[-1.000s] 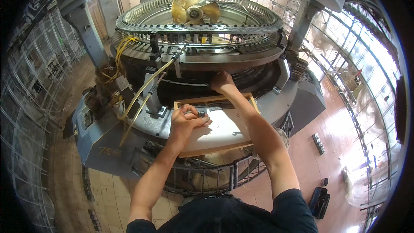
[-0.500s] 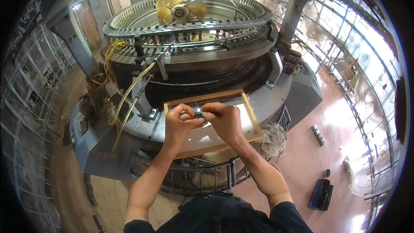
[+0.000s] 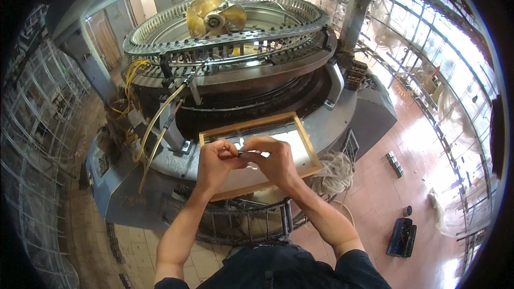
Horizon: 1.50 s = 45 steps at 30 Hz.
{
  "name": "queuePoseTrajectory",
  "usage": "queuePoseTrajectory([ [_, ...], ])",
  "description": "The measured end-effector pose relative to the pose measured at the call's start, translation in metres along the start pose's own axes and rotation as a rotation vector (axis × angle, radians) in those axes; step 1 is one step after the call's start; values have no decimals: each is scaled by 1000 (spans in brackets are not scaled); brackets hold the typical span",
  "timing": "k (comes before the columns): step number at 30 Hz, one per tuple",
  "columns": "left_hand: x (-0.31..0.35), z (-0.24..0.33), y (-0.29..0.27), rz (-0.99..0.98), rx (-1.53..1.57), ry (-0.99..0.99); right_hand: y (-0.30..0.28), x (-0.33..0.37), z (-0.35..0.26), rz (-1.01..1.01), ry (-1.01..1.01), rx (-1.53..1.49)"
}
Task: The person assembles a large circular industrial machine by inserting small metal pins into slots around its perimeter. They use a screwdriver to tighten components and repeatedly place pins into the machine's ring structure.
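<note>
We've got both hands' fingers curled nearly closed: left hand (image 3: 213, 167) and right hand (image 3: 276, 164) pinching a small dark part (image 3: 240, 153), mostly hidden, mid-frame above the wood-framed tray (image 3: 308, 142). Gold fan (image 3: 214, 20) upper centre-left.

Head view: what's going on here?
A person pinches a small dark part between the fingertips of the left hand and right hand. The fingers hide most of it, so its exact shape can't be told. Both hands are above a wooden-framed tray with a white bottom, at the front of a big round machine. A yellow fan shows at the top of the machine, and a dark box is on the floor at the right.
</note>
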<state>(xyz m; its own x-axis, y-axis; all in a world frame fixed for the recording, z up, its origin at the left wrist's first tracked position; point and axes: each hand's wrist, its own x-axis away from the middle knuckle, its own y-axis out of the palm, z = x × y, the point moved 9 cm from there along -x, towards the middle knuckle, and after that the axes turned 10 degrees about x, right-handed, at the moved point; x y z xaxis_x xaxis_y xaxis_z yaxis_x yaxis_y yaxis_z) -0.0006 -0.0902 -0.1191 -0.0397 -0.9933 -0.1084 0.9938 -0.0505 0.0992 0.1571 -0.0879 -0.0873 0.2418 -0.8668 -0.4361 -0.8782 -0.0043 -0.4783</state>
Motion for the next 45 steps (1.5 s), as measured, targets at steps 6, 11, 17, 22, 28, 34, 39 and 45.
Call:
queuePoseTrajectory([
  [6, 0, 2, -5, 22, -117, 11, -1, 8, -8, 99, -73, -28],
  [11, -2, 25, -4, 29, 20, 84, -5, -5, -12, 28, -32, -147],
  [17, -17, 77, 9, -7, -13, 231, -25, -35, -32, -4, -16, -213],
  [22, -27, 119, 11, -10, -45, 344, -36, -67, -54, -60, -104, -266],
  [28, -53, 145, 7, 2, -107, 332, -41, -108, -65, -163, -135, -405],
  [34, -99, 180, -4, 23, -197, 374, -43, -160, -68, -177, -124, -483],
  [39, -122, 180, -10, 4, -71, 205, -37, -186, -66, -206, -87, -483],
  [45, -124, 201, -14, -41, -358, 245, -34, -198, -48, -182, -23, -474],
])
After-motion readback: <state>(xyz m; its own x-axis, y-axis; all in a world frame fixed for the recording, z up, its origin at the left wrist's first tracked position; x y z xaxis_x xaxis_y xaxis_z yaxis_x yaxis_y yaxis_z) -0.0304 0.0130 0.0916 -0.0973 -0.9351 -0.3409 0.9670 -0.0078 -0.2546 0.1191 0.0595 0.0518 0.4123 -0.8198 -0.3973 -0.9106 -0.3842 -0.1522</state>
